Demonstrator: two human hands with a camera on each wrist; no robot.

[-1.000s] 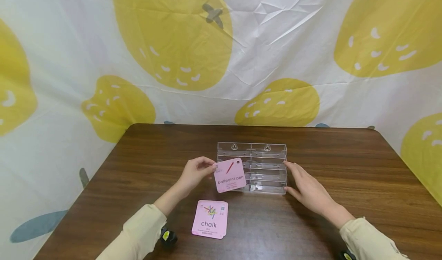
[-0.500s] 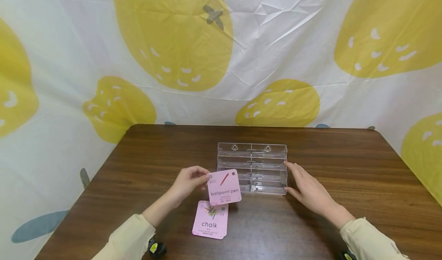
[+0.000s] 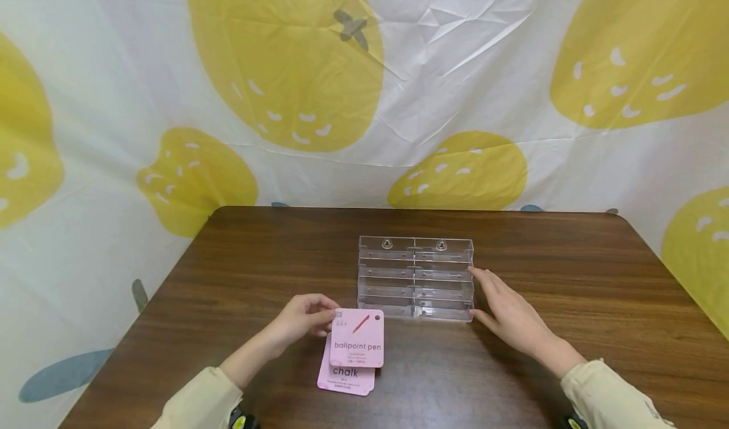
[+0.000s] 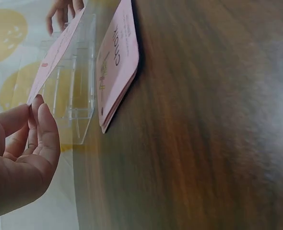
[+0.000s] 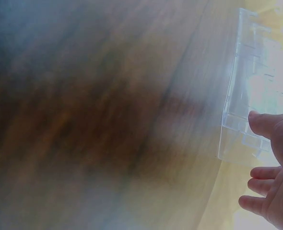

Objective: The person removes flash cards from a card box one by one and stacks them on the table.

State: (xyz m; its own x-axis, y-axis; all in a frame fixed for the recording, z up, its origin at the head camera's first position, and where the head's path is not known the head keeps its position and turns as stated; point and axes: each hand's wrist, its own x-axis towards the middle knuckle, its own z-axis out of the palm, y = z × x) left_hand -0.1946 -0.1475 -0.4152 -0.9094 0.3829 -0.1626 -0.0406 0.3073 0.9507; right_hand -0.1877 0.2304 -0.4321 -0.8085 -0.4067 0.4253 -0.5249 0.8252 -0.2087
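Observation:
Between thumb and fingers, my left hand [image 3: 300,321] pinches the upper left corner of a pink "ballpoint pen" card [image 3: 357,338]. In the left wrist view that card [image 4: 55,52] is raised off the table, apart from the stack. Beneath it in the head view, a small stack of pink cards topped by a "chalk" card [image 3: 344,381] lies on the table, its upper part hidden. My right hand [image 3: 509,309] touches the right side of a clear plastic rack [image 3: 416,280] with its fingertips and thumb, fingers fairly straight. The rack has two columns of stepped compartments.
The brown wooden table [image 3: 273,245] has rounded far corners. Behind it hangs a white cloth [image 3: 319,176] printed with yellow fruit.
The left hand has drawn the "ballpoint pen" card from in front of the rack down and left, over the "chalk" card. The right hand and rack stay in place.

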